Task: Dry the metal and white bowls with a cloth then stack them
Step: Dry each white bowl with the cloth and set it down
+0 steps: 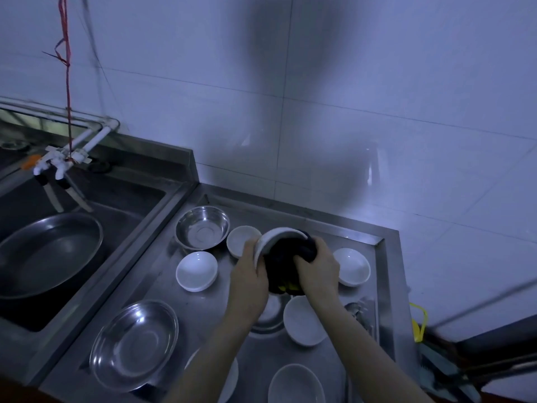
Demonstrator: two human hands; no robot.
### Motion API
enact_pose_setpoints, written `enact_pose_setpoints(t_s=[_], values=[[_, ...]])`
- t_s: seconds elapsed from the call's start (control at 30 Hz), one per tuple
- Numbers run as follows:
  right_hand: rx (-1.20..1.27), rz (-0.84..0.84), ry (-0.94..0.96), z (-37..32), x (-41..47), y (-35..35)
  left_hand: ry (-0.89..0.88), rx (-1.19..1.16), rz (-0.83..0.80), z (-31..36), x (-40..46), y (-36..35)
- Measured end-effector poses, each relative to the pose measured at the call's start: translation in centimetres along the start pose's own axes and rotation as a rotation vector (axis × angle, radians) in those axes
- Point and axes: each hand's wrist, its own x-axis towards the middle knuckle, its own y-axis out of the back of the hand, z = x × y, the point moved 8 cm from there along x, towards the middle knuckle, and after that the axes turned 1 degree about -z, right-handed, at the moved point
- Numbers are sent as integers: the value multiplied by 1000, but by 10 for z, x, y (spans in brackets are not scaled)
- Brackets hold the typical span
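Gripping the rim of a tilted white bowl [271, 238], the left hand [249, 273] should hold firm while the right hand [318, 264], closed round a dark cloth [280, 266], wipes inside. Left of the hands, metal bowls [202, 226] appear empty; right, another white bowl [353, 266] likewise.
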Motion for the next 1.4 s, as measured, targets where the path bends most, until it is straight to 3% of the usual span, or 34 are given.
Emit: enact_pose_setpoints(t_s=[0.1, 0.17, 0.23, 0.3, 0.37, 0.43, 0.5, 0.63, 0.7, 0.8, 0.9, 1.0, 1.1, 1.23, 1.33, 1.4], values=[[-422, -16, 388, -29, -2, -7, -19, 232, -205, 2, 15, -8], [-543, -20, 483, -36, -4, -15, -63, 415, -296, 11, 25, -10], [-473, 26, 473, -40, -3, -12, -85, 362, -227, 21, 28, -2], [-309, 84, 396, -37, -3, -5, -87, 163, -51, 22, 21, 13], [-66, 83, 182, -22, -3, -1, 6, -18, 63, 11, 8, 20], [99, 50, 0, -7, -3, -2, 121, -184, 24, -4, 1, 11], [51, 27, 30, -8, -4, -2, 155, -230, -23, -10, -2, 6], [-390, 34, 435, -40, -5, -8, 75, 191, -179, 1, 9, 5], [-510, 32, 530, -47, -6, -15, -2, 424, -224, 17, 19, 2], [-365, 90, 508, -48, -6, -5, -15, 316, -129, 28, 21, 13], [-33, 123, 260, -30, -4, 6, 148, -40, 46, 10, 9, 27], [126, 66, 46, -12, -4, 3, 245, -84, -16, -9, 0, 13], [-90, 12, 185, -24, -3, 2, 224, 46, -50, -10, 1, 12], [-558, 40, 580, -55, -6, -13, 66, 516, -161, 15, 12, 6], [-526, 65, 598, -57, -6, -10, -22, 604, -100, 27, 21, 10], [-319, 105, 490, -50, -4, 4, -29, 452, -3, 26, 19, 21]])
